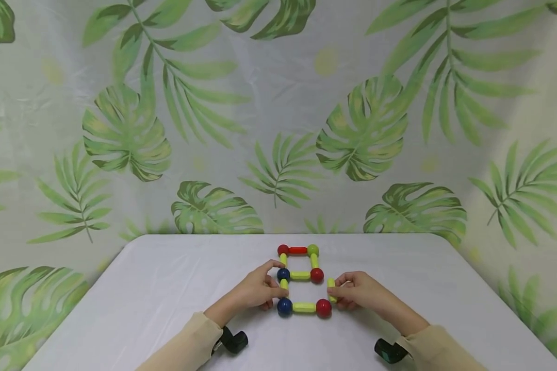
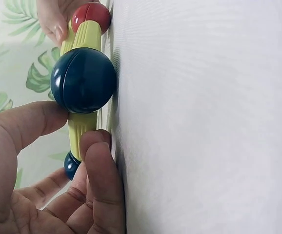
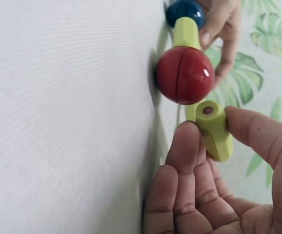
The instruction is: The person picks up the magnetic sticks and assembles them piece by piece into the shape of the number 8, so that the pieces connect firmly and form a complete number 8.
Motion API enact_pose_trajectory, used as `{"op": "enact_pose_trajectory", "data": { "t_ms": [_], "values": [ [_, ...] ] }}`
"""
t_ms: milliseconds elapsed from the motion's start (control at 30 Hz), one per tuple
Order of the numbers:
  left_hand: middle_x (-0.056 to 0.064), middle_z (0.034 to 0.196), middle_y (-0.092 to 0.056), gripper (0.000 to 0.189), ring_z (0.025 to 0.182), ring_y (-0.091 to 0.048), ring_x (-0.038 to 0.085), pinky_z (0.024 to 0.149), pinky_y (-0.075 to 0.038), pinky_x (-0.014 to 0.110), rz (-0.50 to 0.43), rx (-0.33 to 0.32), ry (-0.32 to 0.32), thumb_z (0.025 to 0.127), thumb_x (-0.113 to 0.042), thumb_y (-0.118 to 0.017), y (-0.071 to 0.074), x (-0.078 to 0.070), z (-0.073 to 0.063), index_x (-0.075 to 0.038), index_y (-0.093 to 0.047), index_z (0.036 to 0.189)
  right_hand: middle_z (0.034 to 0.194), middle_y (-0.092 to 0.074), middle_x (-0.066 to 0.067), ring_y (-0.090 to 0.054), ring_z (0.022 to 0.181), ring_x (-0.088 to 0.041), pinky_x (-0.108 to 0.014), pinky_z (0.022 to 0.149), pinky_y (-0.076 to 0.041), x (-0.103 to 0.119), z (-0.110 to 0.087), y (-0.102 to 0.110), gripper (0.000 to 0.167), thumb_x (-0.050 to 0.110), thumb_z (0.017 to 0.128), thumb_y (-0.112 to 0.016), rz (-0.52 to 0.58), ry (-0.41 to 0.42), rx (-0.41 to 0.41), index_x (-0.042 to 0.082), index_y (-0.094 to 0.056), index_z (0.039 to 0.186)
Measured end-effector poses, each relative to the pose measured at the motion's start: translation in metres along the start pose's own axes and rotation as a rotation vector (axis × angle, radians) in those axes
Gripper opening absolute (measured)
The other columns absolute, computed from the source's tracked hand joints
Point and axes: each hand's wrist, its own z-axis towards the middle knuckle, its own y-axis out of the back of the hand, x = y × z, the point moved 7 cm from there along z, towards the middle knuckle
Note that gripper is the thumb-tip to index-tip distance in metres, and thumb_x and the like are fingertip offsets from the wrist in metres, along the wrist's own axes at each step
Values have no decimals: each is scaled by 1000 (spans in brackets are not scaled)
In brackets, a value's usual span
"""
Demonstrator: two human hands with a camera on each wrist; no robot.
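A flat ladder-like frame of magnetic balls and rods lies on the table. My left hand (image 1: 255, 289) holds its left side, thumb and fingers about the yellow-green magnetic rod (image 2: 82, 134) between the near blue ball (image 2: 85, 80) and the far blue ball (image 1: 283, 274). The thumb tip touches the near blue ball. My right hand (image 1: 359, 291) pinches a loose yellow-green magnetic rod (image 3: 215, 134) between thumb and fingers; a small metal spot shows in its end. This rod stands just right of the gap between the near red ball (image 1: 323, 308) and the middle red ball (image 1: 317, 275).
At the frame's far end, a red rod (image 1: 298, 250) joins a red ball (image 1: 283, 250) and a green ball (image 1: 313, 250). A white cloth covers the table (image 1: 144, 288). Behind it hangs a leaf-patterned curtain (image 1: 278, 113).
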Motion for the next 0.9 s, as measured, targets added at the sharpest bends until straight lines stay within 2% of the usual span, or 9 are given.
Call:
{"op": "enact_pose_trajectory", "data": {
  "t_ms": [467,700,900],
  "values": [
    [3,92,-71,65,60,-61,15,55,-53,26,5,9,19,95,-23,-83,0,-2,-1,-21,-50,150,80,-74,0,-66,71,-12,-27,66,-53,9,13,-12,31,30,97,-81,-14,-27,-20,5,-65,106],
    [3,93,-72,65,60,-62,14,54,-53,26,5,14,12,95,-22,-83,1,-3,-1,-21,-50,151,75,-72,1,-64,69,-12,-26,63,-52,12,14,-16,30,29,96,-81,-27,-24,-20,4,-67,104],
    [4,92,-72,65,60,-62,15,54,-53,27,-3,16,14,95,-22,-83,0,-2,-1,-21,-50,151,79,-71,0,-64,70,-13,-26,64,-53,13,13,-17,31,31,96,-82,-61,-40,-27,4,-69,103]
  ]
}}
